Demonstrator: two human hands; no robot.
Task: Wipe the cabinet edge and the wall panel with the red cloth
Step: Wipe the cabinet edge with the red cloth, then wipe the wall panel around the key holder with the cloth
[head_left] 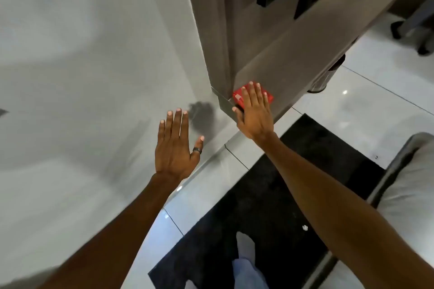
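The red cloth [239,97] lies flat against the brown cabinet [277,49], low down near its left corner edge. My right hand [254,112] presses on the cloth with fingers spread, covering most of it. My left hand [175,145] rests flat and open on the glossy white wall panel [94,65] to the left of the cabinet; it wears a dark ring and holds nothing. A dark reflection of a hand shows on the panel just above the left thumb.
A black mat [270,206] lies on the white floor tiles [366,105] below me. A grey cushioned seat [408,180] stands at the right edge. A metal bin [321,80] and chair wheels [411,37] sit further right. My leg and foot [246,260] are on the mat.
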